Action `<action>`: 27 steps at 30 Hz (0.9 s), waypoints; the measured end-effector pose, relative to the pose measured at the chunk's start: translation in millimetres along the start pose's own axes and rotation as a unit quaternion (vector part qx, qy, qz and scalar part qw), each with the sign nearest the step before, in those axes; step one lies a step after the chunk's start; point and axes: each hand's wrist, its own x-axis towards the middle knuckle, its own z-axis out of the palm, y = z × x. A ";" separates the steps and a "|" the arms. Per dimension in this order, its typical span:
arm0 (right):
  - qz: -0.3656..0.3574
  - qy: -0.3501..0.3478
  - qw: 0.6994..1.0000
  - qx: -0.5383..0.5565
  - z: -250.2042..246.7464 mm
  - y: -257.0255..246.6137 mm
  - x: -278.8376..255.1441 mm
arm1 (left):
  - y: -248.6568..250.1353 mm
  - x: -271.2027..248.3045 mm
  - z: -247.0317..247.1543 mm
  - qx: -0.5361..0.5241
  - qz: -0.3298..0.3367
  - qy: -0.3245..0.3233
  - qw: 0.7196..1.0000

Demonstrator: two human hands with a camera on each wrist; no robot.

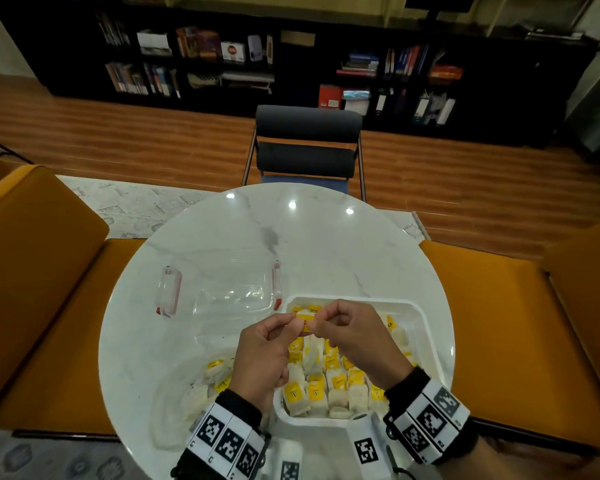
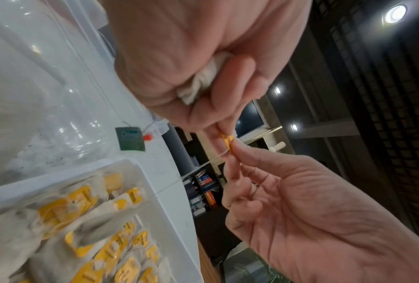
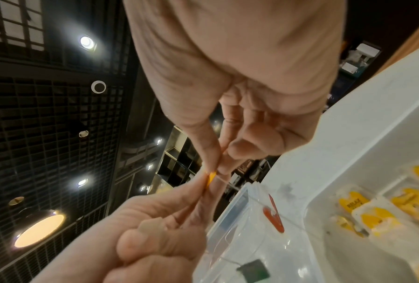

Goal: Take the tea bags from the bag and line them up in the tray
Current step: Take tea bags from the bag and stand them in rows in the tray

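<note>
In the head view the hands (image 1: 305, 337) cover the middle of the tray (image 1: 420, 317), hiding whatever tea bags (image 1: 317, 393) lie beneath them. The yellow tag (image 2: 227, 142) shows only as an edge-on sliver between the fingertips, its print unreadable. The clear bag (image 1: 174, 403) on the counter (image 1: 326, 244) is hazy, so its contents cannot be counted.

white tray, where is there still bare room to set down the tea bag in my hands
The white plastic tray has bare floor along its far right side, between the far rim and the rows of yellow-tagged tea bags. The near half is packed tight. The far left corner sits under both hands pinching the yellow tag.
</note>
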 end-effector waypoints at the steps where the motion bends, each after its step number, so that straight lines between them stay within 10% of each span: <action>1: -0.004 -0.004 1.000 -0.006 -4.2 -0.5 0.8 | 4.7 -0.3 1.0 0.001 0.008 -0.002 1.000; 11: -0.151 -0.148 0.934 -0.288 -18.4 -3.3 8.0 | 74.5 -11.2 9.3 0.043 0.130 -0.070 0.988; 19: -0.182 -0.089 0.959 -0.200 -23.2 1.8 -4.9 | 97.3 -3.9 -16.8 -0.013 0.137 0.005 0.990; 27: -0.140 -0.015 0.987 -0.077 -18.1 -15.2 0.3 | 65.0 -12.1 -7.0 0.048 0.074 -0.059 0.994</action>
